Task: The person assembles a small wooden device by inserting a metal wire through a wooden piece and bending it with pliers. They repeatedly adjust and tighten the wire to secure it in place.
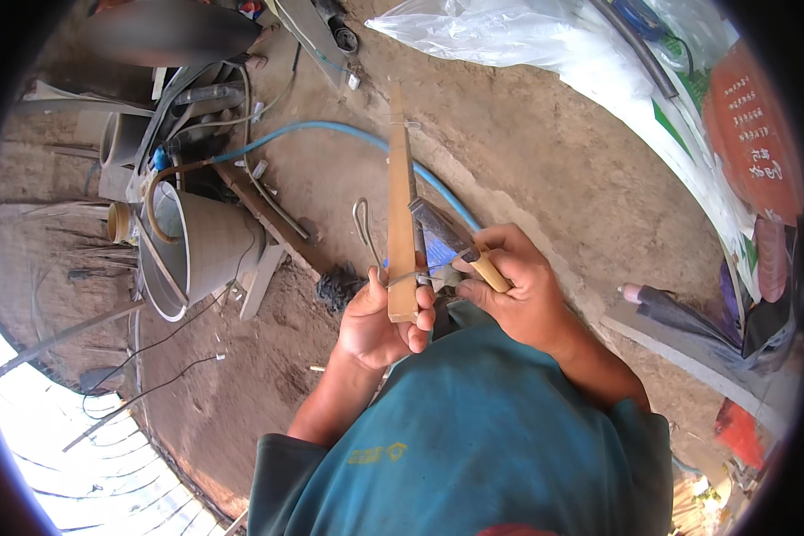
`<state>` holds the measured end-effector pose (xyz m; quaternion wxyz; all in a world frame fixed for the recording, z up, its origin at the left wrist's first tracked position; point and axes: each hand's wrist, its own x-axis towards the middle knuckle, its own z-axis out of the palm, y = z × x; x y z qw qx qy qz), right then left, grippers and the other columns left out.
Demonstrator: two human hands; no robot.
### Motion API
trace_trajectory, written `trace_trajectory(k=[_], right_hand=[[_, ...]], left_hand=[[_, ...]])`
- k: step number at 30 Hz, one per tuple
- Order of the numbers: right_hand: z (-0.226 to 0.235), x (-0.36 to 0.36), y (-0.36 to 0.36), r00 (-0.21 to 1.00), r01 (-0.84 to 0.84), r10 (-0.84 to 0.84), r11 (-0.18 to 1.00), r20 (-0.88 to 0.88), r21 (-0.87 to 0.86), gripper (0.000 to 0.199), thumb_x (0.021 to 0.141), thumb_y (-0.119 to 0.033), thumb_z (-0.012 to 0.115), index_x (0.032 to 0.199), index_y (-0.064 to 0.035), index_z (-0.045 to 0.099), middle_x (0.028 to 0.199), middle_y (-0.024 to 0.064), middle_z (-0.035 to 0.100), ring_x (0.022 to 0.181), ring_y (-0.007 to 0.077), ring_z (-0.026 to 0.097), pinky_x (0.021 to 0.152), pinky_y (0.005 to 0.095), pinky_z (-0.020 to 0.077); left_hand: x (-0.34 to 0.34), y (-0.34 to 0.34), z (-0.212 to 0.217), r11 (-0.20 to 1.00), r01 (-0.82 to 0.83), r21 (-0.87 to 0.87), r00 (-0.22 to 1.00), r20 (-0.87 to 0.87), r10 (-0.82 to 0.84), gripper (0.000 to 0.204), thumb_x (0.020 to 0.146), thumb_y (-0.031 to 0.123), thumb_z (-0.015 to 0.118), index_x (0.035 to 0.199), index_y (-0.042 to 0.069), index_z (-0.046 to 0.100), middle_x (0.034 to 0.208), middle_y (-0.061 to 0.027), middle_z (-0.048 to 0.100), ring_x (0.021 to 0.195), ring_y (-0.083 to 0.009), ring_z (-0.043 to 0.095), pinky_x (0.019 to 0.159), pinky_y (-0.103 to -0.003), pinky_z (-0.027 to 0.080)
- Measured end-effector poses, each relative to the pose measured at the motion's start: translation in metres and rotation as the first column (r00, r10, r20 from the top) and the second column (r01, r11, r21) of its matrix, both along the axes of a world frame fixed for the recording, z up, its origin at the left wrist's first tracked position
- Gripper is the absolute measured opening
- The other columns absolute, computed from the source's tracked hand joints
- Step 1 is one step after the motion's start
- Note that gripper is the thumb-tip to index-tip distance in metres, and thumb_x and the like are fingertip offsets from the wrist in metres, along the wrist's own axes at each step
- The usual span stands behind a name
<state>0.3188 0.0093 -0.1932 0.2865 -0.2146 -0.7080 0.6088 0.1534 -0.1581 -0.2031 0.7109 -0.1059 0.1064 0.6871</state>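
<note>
My left hand (373, 323) is closed around the near end of a long, narrow wooden batten (400, 205). The batten points away from me, its far part tapering off over the ground. A bent wire loop (361, 221) stands up just left of it, and a thin wire crosses the batten near my fingers. My right hand (520, 284) grips the pale wooden handle of a tool with a broad dark metal blade (439, 229). That blade slants up and left, its end close beside the batten's right side. Its exact kind is unclear; something blue shows beneath it.
A large pale bucket (207, 246) lies tipped at left among pipes and planks. A blue hose (330, 127) curves across the ground beyond the batten. White plastic sheeting (509, 36) and a red bag (752, 134) are at upper right, a grey slab (688, 357) at right.
</note>
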Motion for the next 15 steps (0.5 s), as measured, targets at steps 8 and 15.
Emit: trace_trajectory(k=[8, 15], right_hand=[[0.013, -0.006, -0.003, 0.998, -0.057, 0.058, 0.986, 0.003, 0.157, 0.021, 0.085, 0.001, 0.082, 0.104, 0.0001, 0.075, 0.105, 0.0093, 0.066, 0.090, 0.0262, 0.068, 0.074, 0.0360, 0.0549], [0.041, -0.006, -0.006, 0.990, -0.140, 0.141, 0.987, 0.013, -0.082, 0.008, 0.092, 0.002, 0.074, 0.099, 0.0042, 0.071, 0.106, 0.0112, 0.065, 0.090, 0.0252, 0.069, 0.075, 0.0353, 0.0563]], left_hand=[[-0.001, -0.005, -0.008, 1.000, 0.010, -0.013, 0.993, -0.113, -0.011, 0.059, 0.102, 0.052, 0.062, 0.133, 0.002, 0.061, 0.115, -0.0162, 0.070, 0.099, -0.0328, 0.069, 0.060, -0.044, 0.060], [0.004, -0.001, -0.001, 1.000, 0.009, 0.014, 0.997, -0.082, -0.008, 0.064, 0.102, 0.046, 0.065, 0.148, 0.006, 0.046, 0.118, -0.0218, 0.069, 0.101, -0.0361, 0.074, 0.066, -0.049, 0.069]])
